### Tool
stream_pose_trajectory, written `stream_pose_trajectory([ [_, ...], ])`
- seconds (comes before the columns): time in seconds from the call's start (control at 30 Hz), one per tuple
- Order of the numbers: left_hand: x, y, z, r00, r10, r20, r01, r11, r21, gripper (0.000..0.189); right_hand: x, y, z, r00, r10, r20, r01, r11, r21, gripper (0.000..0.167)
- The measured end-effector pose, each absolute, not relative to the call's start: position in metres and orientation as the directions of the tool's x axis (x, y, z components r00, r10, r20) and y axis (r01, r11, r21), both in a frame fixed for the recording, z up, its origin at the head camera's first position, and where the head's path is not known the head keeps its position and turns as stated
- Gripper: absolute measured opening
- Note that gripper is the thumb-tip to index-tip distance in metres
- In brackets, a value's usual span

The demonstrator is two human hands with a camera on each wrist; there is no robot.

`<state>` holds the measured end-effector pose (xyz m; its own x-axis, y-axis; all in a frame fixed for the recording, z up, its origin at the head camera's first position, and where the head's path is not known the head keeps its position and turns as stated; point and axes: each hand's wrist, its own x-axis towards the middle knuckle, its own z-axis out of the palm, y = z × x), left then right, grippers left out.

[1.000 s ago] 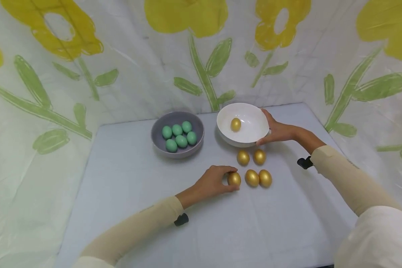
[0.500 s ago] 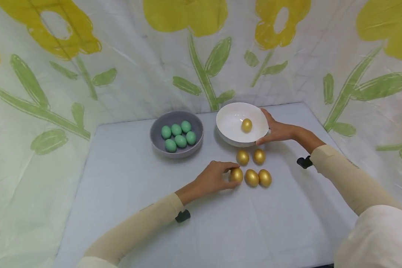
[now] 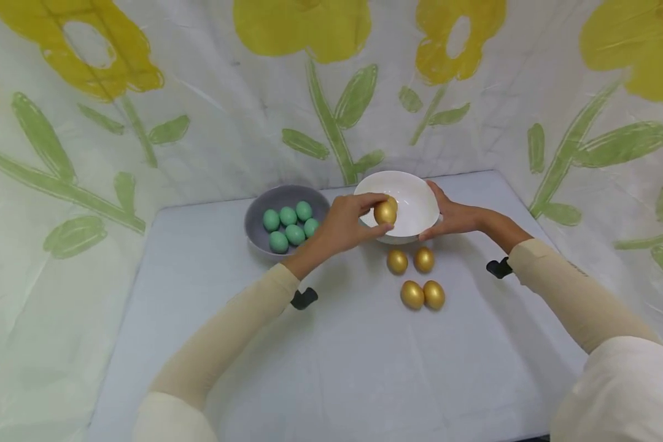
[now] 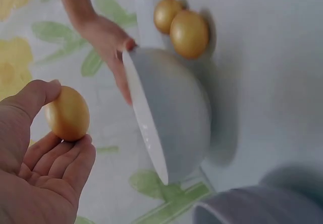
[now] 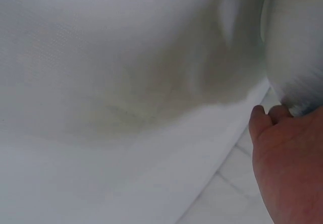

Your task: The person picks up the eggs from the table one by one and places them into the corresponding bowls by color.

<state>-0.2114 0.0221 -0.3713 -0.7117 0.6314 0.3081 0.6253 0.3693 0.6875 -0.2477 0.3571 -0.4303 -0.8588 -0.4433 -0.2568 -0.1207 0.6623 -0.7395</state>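
Note:
My left hand (image 3: 339,226) pinches a golden egg (image 3: 385,212) between thumb and fingers, raised in front of the white bowl's opening. In the left wrist view that egg (image 4: 69,114) is clear of the bowl (image 4: 174,115). My right hand (image 3: 457,216) grips the right side of the white bowl (image 3: 418,205), which leans in the left wrist view. Within the bowl, another golden egg seems mostly hidden behind the held one. The right wrist view shows the right hand (image 5: 290,161) against the bowl's outside (image 5: 298,37).
Several golden eggs (image 3: 412,294) lie on the pale tablecloth (image 3: 331,368) in front of the white bowl. To its left stands a grey bowl (image 3: 256,236) with several green eggs (image 3: 279,242), partly behind the left hand. A flower-printed curtain (image 3: 210,147) hangs behind the table.
My left hand has lifted a golden egg off the table and carried it up to the white bowl. Inside, the other egg rolled right earlier. The right hand keeps its hold.

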Motion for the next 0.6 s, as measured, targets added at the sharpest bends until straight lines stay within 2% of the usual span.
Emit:
stream_pose_trajectory([
  [0.23, -0.253, 0.031, -0.363, -0.738, 0.63, 0.243, 0.61, 0.468, 0.639, 0.058, -0.247, 0.357, -0.43, -0.86, -0.449, -0.242, -0.135, 0.658, -0.741, 0.14],
  [0.6, -0.289, 0.052, -0.386, -0.769, 0.634, 0.084, 0.558, 0.601, 0.572, 0.059, -0.248, 0.358, -0.433, -0.856, -0.434, -0.282, -0.082, 0.652, -0.754, 0.139],
])
